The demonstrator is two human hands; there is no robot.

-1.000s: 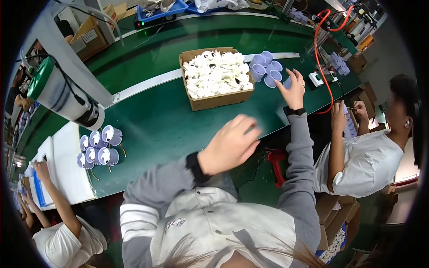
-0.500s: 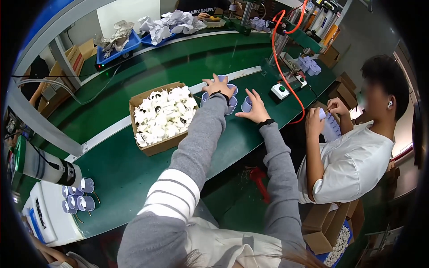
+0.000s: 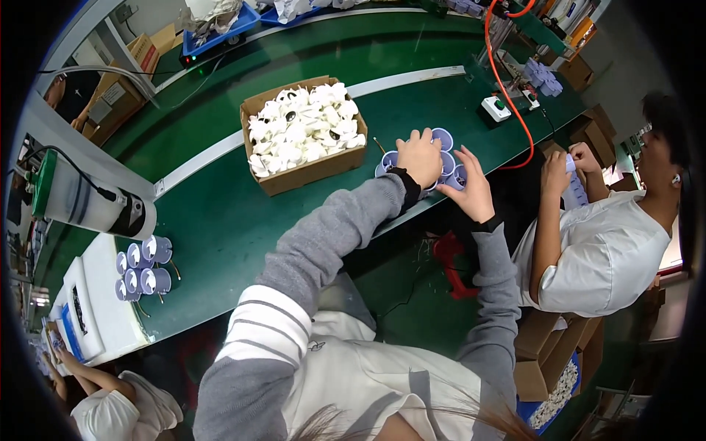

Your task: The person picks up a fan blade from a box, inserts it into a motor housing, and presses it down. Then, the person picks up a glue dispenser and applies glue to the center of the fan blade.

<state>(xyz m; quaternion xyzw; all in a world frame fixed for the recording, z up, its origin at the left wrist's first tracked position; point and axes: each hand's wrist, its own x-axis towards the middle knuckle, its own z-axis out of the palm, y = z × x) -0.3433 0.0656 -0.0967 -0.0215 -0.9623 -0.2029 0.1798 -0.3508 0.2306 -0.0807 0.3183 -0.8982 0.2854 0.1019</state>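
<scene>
A cluster of small purple cups stands on the green bench near its front edge. My left hand reaches over the cluster with its fingers bent down around the cups; its thumb and part of the cups are hidden. On the right side of the group, my right hand curves its thumb and fingers around an outer purple cup, which sits against the others. Left of my hands, an open cardboard box is heaped with white parts, a few dark pieces among them.
More purple cups with wires stand by a white board at the left, below a clear container. A white switch box and red hose lie to the right. A co-worker sits close at my right.
My hands have come closer together, and the lone cup by my right hand now sits against the group. My left fingers have gone from spread to bent. The view has shifted.
</scene>
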